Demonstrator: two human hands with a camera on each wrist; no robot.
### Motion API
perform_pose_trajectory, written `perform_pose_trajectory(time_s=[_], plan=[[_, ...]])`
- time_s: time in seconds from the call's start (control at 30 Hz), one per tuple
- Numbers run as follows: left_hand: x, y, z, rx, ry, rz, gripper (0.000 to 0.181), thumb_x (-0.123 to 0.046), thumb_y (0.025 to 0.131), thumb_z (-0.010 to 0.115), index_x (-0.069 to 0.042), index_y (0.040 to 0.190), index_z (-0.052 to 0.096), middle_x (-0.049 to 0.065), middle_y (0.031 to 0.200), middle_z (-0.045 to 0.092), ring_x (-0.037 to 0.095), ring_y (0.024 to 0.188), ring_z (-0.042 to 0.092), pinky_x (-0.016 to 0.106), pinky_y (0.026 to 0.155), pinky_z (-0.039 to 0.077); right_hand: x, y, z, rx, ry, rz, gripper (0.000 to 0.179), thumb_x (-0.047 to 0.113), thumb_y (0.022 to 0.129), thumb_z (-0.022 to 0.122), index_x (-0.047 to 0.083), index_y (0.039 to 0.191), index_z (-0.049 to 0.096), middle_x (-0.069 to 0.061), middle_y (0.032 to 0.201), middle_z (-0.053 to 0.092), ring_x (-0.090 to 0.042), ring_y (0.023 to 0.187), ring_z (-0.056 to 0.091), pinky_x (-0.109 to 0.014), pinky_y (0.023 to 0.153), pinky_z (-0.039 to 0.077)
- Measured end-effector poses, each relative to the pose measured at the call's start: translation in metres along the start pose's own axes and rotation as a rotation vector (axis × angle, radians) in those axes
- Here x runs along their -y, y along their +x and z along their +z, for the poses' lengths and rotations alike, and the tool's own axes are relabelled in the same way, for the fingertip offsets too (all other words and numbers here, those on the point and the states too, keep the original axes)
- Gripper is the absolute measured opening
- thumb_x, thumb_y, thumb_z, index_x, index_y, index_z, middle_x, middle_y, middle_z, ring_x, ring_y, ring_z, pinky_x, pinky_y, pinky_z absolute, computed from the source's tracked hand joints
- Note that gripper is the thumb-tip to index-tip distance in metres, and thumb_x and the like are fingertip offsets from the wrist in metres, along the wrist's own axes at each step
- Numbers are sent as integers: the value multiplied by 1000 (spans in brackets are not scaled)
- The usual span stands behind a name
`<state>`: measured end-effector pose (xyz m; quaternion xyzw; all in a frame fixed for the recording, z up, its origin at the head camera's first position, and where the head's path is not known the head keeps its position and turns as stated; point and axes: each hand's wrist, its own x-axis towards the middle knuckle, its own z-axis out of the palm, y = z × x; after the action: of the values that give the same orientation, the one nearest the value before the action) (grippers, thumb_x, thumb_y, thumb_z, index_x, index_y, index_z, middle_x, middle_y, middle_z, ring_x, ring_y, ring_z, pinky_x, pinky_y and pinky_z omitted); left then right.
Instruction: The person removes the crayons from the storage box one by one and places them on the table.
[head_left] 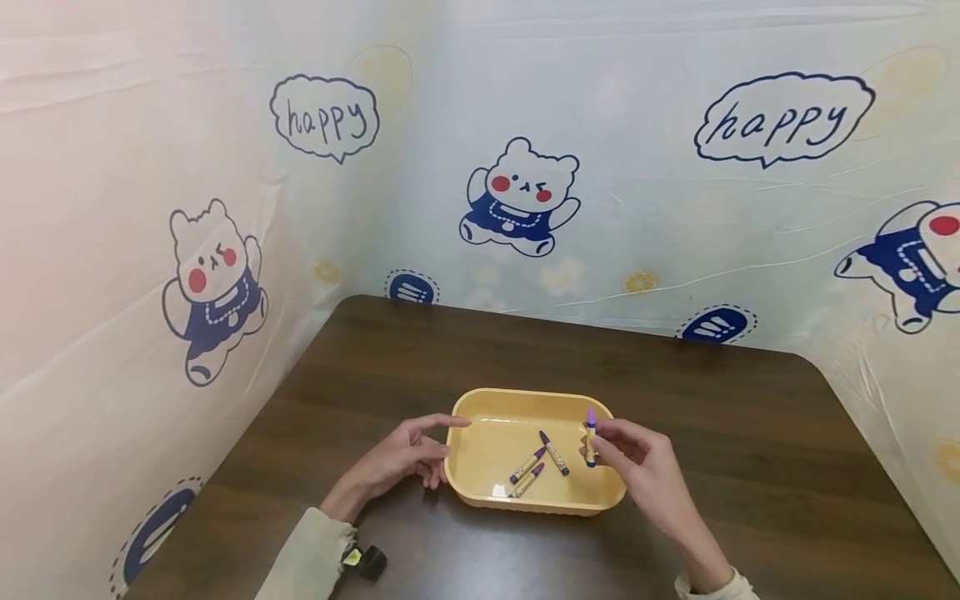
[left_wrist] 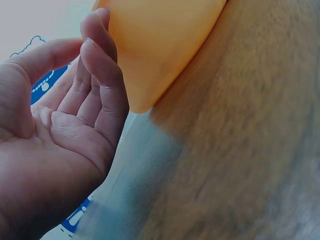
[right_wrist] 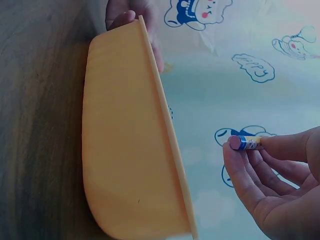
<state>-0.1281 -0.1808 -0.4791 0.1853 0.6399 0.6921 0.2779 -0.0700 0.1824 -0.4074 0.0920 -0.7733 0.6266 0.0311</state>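
A purple crayon [head_left: 591, 437] with a yellow wrapper stands nearly upright between the thumb and fingers of my right hand [head_left: 651, 467], over the right end of a yellow plastic tray [head_left: 536, 505]. The right wrist view shows the flat end of this crayon [right_wrist: 236, 143] between the fingertips. My left hand [head_left: 401, 454] grips the tray's left rim, with one finger reaching over it and the others outside. Inside the tray lie three crayons: a dark one [head_left: 555, 454] in the middle and two purple-tipped ones, an upper crayon [head_left: 527, 466] and a lower crayon [head_left: 527, 481].
The tray stands on a dark brown wooden table [head_left: 405, 358]. Pale printed sheets [head_left: 637, 208] hang close behind and beside the table. A small black object [head_left: 372, 563] sits by the left sleeve [head_left: 311, 554].
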Motion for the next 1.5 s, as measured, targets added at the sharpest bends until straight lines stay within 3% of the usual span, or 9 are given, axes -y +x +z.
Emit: perform_pose_trajectory(time_s=[0.27,0.47,0.7,0.9,1.23,1.5], plan=[[4,1,1,-2,-12,-5,49,-1,99,54,1,146,42,10,77,71,17,61,64,27,57,55,-8,-17,-12,-61,31,72,28,12,95,68,-11,112,66,-20,96,72,-21,83,73,-33,74,60],[5,3,1,2,-10,-4,49,-1,99,55,1,146,43,11,77,71,17,60,63,27,57,55,-29,-30,-30,-131,103,165,35,12,94,69,-13,117,63,-19,99,73,-19,85,73,-34,75,60],[4,4,0,1,-9,-2,49,-1,99,55,1,146,43,11,76,70,17,60,64,27,56,55,-51,-33,-60,-248,178,262,36,12,92,72,-13,116,63,-7,97,73,-14,84,71,-30,76,59],[5,3,0,2,-11,-6,49,-2,99,55,1,146,43,11,76,70,17,60,64,27,56,55,-67,-34,-73,-305,220,313,32,8,89,74,-11,113,67,-3,94,74,-14,83,72,-29,75,59],[5,3,-1,-1,-9,7,49,-2,99,55,2,146,42,11,77,70,17,61,64,27,57,55,-82,-30,-79,-333,-107,410,36,13,88,77,-10,113,68,-3,88,75,-10,75,71,-26,69,59],[4,2,-2,-8,6,7,50,-3,99,56,2,146,42,11,77,69,18,62,64,27,57,55,-86,-28,-79,-320,-243,441,38,18,86,80,-7,112,70,-5,88,76,-8,71,70,-24,65,58]])
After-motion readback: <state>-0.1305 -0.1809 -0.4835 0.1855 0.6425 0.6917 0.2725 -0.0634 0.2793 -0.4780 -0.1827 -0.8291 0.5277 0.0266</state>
